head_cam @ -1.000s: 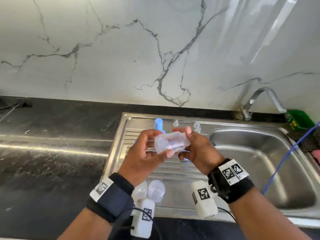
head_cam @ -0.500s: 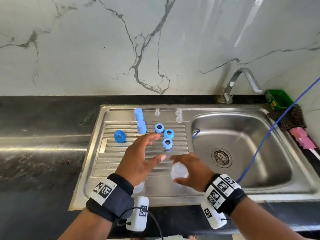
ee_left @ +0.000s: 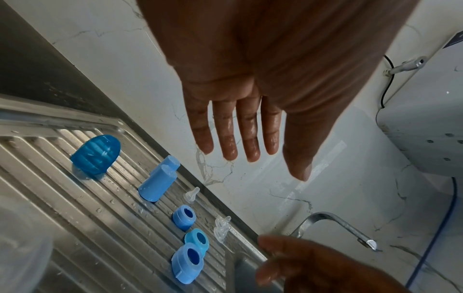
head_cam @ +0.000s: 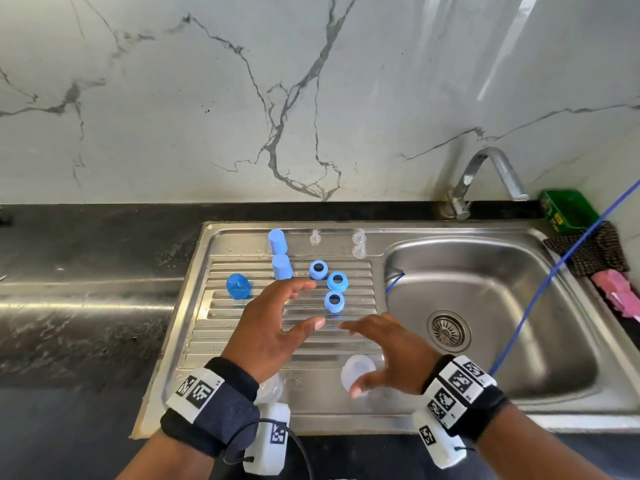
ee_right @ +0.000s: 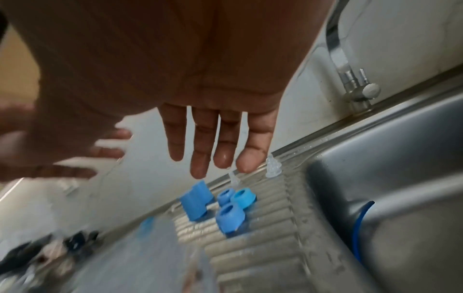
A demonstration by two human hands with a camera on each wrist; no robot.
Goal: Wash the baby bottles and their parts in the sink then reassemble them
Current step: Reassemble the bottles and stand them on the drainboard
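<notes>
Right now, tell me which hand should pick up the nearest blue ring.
Left, probably. The left hand is open with its fingertips just beside the nearest blue ring; the right hand, also open, sits nearer, above a clear bottle.

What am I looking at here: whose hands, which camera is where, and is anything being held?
A person wearing cameras washes baby bottle parts; no robot. The head view looks down from the forehead; the other two look along each wrist at the fingers.

Both hands, left and right, hover open over the drainboard, holding nothing. In the left wrist view the left fingers are straight and wet.

On the drainboard: three blue rings, two blue caps, a blue dome and clear teats near the back. A clear bottle lies under the right hand; another clear piece shows by the left wrist. The basin and tap are to the right.
</notes>
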